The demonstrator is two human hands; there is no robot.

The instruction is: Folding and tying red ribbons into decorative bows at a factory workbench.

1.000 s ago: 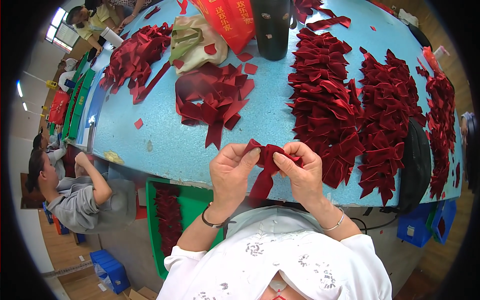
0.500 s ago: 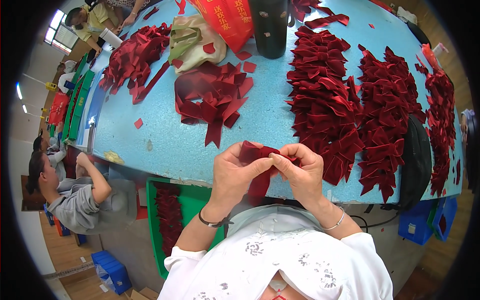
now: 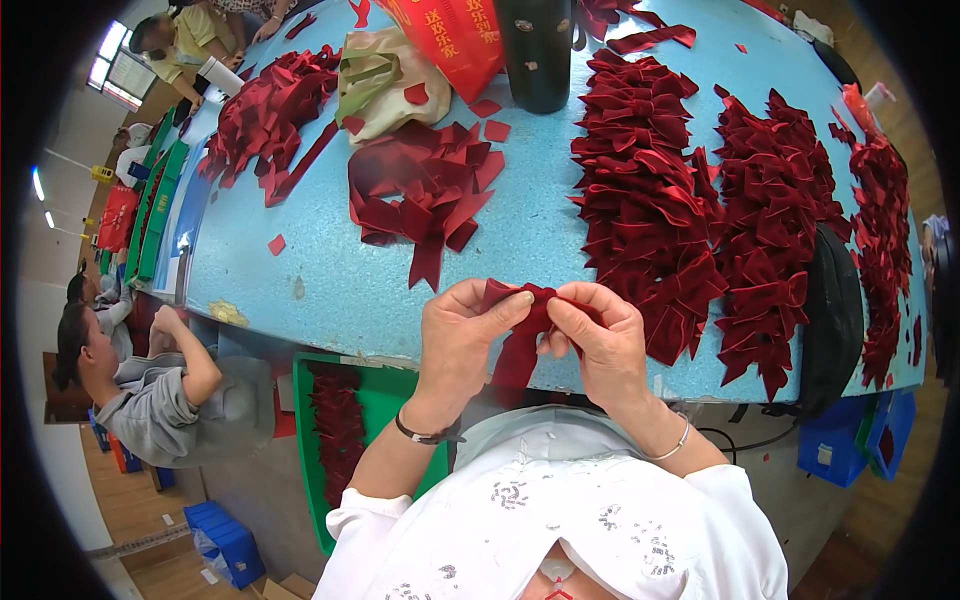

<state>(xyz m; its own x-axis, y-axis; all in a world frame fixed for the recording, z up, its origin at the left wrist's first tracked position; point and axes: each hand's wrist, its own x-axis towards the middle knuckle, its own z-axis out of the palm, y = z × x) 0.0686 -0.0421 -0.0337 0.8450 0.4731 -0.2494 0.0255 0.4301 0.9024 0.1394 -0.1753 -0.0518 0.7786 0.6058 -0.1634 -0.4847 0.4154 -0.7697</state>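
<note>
A dark red velvet ribbon bow is pinched between my two hands at the table's near edge, with a loose end hanging down between them. My left hand grips its left loop between thumb and fingers. On the other side, my right hand pinches the bow close to its gathered middle. Ahead of my hands lies a loose heap of cut red ribbon strips. Just right of my right hand, a thick row of finished-looking red bows runs away from me.
More rows of bows and a black bag lie to the right on the blue table. A dark tumbler, a red bag and a cloth bag stand ahead. A green crate sits below left; a seated person is beyond.
My thumbs have drawn apart, showing the bow's gathered middle. The right thumb has shifted right, and the hanging ribbon end shows more clearly.
</note>
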